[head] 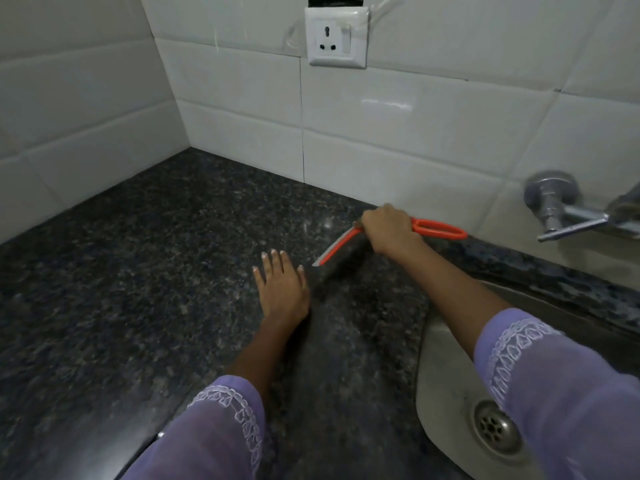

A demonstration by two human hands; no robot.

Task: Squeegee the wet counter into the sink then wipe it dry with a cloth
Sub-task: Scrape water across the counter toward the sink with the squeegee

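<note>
Filling most of the view, the dark speckled worktop (138,271) runs from the near edge to the white tiled wall (398,133) at the far side and left. A steel sink (446,368) is sunk into it at the near right, with its round drain (493,427) close to the bottom edge. On the far wall sits a white socket (337,38), and further right a metal tap (561,209) juts out over the sink.

Both forearms reach in from below in pale purple sleeves (214,434) with white embroidered cuffs. The left hand (282,285) lies flat on the worktop near the middle, palm down, fingers straight and slightly spread, holding nothing. The right hand (389,228) is further off and to the right, close to the far wall, its fingers wrapped round the orange squeegee (436,228) where handle meets blade. The looped handle sticks out to the right of the fist; the blade (orange with a pale edge) slants down to the left onto the worktop, its tip near the left hand's fingertips but apart from them
</note>
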